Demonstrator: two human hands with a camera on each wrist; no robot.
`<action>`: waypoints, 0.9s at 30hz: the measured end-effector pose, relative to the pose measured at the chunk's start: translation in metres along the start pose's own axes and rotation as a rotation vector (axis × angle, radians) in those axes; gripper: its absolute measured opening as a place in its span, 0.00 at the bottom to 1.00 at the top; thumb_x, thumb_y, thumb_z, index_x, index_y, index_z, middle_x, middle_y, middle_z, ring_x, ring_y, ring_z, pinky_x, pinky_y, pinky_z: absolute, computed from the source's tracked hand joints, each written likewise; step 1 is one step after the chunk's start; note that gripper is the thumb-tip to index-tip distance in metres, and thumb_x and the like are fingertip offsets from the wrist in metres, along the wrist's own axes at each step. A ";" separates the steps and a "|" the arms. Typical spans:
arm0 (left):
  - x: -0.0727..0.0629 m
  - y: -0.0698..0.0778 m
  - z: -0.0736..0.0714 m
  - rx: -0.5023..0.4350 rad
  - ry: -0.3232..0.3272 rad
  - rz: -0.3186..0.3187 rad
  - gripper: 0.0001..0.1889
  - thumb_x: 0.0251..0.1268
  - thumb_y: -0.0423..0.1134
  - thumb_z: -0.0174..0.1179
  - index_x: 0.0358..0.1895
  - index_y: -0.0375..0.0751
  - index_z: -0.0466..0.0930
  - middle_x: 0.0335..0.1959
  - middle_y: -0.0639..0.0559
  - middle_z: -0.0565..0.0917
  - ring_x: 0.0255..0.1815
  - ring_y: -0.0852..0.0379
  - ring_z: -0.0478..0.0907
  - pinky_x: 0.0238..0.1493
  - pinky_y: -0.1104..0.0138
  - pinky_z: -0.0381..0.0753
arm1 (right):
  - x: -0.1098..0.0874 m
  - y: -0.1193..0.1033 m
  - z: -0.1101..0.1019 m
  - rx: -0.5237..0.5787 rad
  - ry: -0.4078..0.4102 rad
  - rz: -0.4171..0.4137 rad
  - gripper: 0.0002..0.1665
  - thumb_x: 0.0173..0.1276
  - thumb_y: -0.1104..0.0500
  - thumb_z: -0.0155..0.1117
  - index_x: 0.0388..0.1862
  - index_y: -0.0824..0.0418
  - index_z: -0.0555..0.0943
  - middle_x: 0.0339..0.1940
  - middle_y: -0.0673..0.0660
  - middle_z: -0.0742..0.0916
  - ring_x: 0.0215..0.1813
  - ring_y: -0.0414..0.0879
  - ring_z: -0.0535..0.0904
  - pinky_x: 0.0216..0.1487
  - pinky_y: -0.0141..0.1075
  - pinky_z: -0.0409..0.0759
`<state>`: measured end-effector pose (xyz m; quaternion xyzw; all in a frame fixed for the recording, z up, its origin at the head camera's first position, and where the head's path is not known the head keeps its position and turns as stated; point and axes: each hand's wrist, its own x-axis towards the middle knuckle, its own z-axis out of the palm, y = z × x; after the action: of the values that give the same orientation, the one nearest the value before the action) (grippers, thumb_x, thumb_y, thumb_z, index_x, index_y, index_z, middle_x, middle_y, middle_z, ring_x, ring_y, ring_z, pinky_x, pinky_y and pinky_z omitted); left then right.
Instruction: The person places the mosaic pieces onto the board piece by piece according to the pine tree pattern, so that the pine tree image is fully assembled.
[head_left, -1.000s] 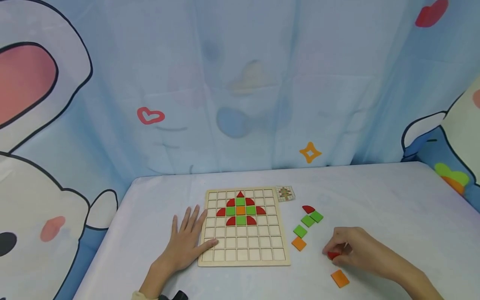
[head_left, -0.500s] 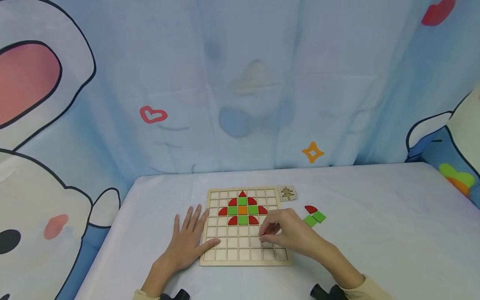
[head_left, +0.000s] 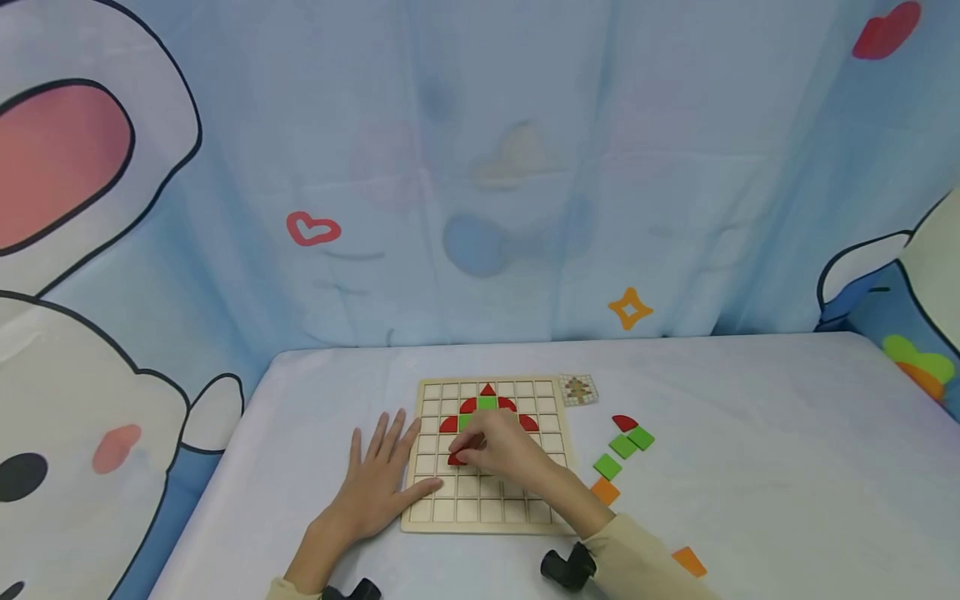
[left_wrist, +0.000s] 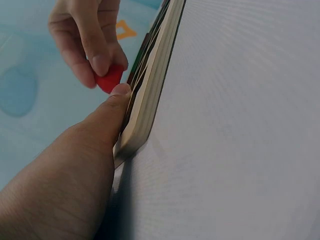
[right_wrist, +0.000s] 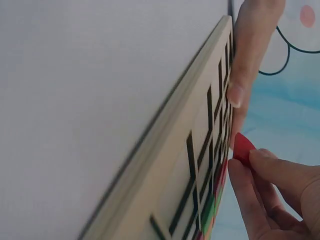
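In the head view, a wooden grid board (head_left: 487, 527) lies on the table with a pattern of red, green and orange tiles in its upper cells. My left hand (head_left: 378, 482) rests spread at the board's left side, its thumb over the lower left cells. Thumb and fingers of my right hand (head_left: 504, 448) pinch a red quarter-circle tile (head_left: 454, 459) over the board's middle rows, left of centre. Both wrist views show this red tile (right_wrist: 243, 149) between the fingertips, close over the grid. The right hand hides part of the pattern.
Right of the board lie a loose red quarter-circle tile (head_left: 624, 423), several green tiles (head_left: 622, 447) and an orange tile (head_left: 606, 491). Another orange tile (head_left: 689, 562) lies nearer, partly behind the right sleeve. A small pattern card (head_left: 578, 390) sits at the board's top right corner.
My right hand has carried the red tile leftward from the table at the right, across the board to its left-middle cells. The left hand stays in place.
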<state>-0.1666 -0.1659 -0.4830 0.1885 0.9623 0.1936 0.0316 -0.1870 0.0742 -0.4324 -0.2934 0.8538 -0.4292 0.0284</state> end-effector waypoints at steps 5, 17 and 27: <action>-0.001 0.000 0.000 -0.015 0.008 0.005 0.49 0.73 0.70 0.54 0.87 0.46 0.49 0.87 0.42 0.45 0.87 0.39 0.34 0.77 0.33 0.26 | 0.006 -0.001 0.013 -0.015 -0.009 0.014 0.07 0.65 0.75 0.72 0.36 0.67 0.92 0.33 0.54 0.90 0.36 0.41 0.82 0.36 0.29 0.81; -0.001 0.001 -0.001 0.003 -0.002 -0.001 0.49 0.73 0.70 0.52 0.87 0.47 0.48 0.87 0.43 0.45 0.87 0.40 0.34 0.78 0.33 0.26 | 0.009 -0.007 0.022 -0.131 -0.001 0.015 0.08 0.64 0.75 0.72 0.37 0.67 0.93 0.34 0.54 0.90 0.41 0.47 0.84 0.41 0.30 0.83; 0.000 -0.001 -0.001 0.022 -0.019 0.009 0.48 0.74 0.69 0.51 0.87 0.46 0.48 0.87 0.42 0.44 0.87 0.40 0.33 0.78 0.33 0.26 | 0.010 -0.010 0.021 -0.162 -0.016 0.021 0.07 0.64 0.75 0.73 0.38 0.67 0.93 0.34 0.54 0.89 0.41 0.46 0.85 0.42 0.29 0.83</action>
<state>-0.1668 -0.1671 -0.4827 0.1951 0.9631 0.1815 0.0378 -0.1840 0.0494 -0.4366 -0.2892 0.8885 -0.3559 0.0156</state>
